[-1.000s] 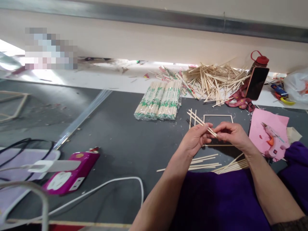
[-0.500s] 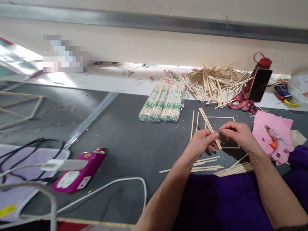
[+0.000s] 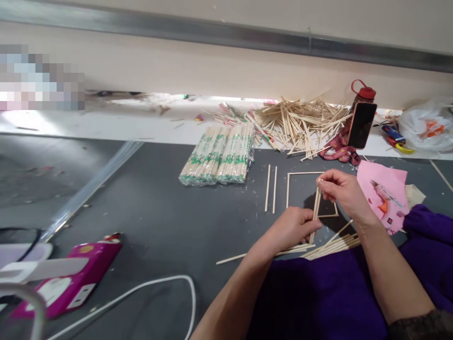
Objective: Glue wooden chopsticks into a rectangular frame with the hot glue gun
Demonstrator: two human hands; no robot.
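Observation:
My left hand (image 3: 294,228) is closed around the lower part of a few thin wooden sticks (image 3: 315,212), probably chopsticks, held nearly upright. At their top end my right hand (image 3: 338,190) pinches them between thumb and fingers. Beneath and behind the hands, a square frame made of sticks (image 3: 288,191) lies on the dark table, partly covered. Two loose sticks (image 3: 271,189) lie side by side left of the frame. More sticks (image 3: 332,246) are spread near my lap, in front of the hands.
Packaged chopsticks (image 3: 217,158) lie behind, near a heap of loose sticks (image 3: 304,120). A phone (image 3: 362,125) leans on a red-lidded bottle (image 3: 364,93). Pliers (image 3: 384,191) rest on pink paper (image 3: 364,177). A magenta power box (image 3: 79,278) and white cable (image 3: 159,279) are at left.
The sticks have turned from a leftward slant to nearly upright. My right hand, apart from them before, now grips their top, and my left hand has moved lower. The view has swung right.

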